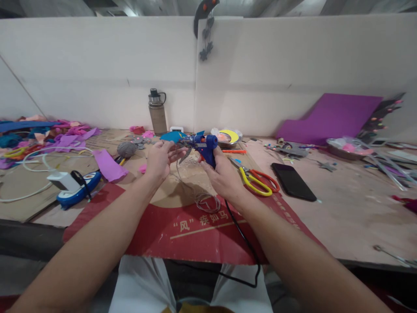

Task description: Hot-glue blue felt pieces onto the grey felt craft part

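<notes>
My right hand (pixel 220 171) is wrapped round a blue glue gun (pixel 208 150), whose nozzle end points left. Opposite it, my left hand (pixel 163 158) pinches a small grey piece (pixel 185 155) close to the nozzle. A thin clear cord (pixel 207 203) hangs down from near the fingers of my left hand and lies coiled on the red sheet (pixel 153 237). Behind the hands is a blue piece (pixel 172 137). The glue gun's black cable (pixel 239 228) runs down over the front edge.
Scissors (pixel 256 184) and a phone (pixel 293 181) lie right of my right hand. A bottle (pixel 157 114) stands at the back. At left are a power strip (pixel 78 191), grey yarn (pixel 127 149) and coloured scraps (pixel 71 132); a purple sheet (pixel 332 117) leans at right.
</notes>
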The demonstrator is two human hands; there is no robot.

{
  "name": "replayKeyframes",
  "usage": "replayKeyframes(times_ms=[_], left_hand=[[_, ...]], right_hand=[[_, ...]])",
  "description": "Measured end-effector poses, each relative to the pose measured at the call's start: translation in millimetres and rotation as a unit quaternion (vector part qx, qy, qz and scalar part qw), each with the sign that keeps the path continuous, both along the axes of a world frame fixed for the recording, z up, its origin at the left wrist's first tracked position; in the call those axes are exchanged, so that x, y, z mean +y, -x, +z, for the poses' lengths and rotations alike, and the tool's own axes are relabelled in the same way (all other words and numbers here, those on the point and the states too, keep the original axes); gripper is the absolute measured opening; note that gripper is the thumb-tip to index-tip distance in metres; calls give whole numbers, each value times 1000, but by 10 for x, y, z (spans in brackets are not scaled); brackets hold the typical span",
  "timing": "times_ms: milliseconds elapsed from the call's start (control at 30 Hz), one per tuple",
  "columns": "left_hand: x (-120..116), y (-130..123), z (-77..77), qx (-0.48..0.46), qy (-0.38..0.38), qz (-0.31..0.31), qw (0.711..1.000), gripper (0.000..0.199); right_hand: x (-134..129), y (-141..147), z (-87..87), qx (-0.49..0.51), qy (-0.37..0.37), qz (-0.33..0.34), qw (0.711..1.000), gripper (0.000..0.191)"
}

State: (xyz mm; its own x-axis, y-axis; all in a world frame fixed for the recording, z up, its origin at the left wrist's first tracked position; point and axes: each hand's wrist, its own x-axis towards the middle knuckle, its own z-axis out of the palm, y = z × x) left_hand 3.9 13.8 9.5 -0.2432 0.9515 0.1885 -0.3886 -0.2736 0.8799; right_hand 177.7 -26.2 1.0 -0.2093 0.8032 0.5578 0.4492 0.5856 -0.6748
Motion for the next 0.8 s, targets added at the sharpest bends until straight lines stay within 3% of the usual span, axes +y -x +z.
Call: replayKeyframes(times_ms=[800], left_hand=[[-20, 0, 0, -2, -16, -4, 1000, 8]], right_hand=[[33, -15, -46, 47, -6, 6, 999, 45]])
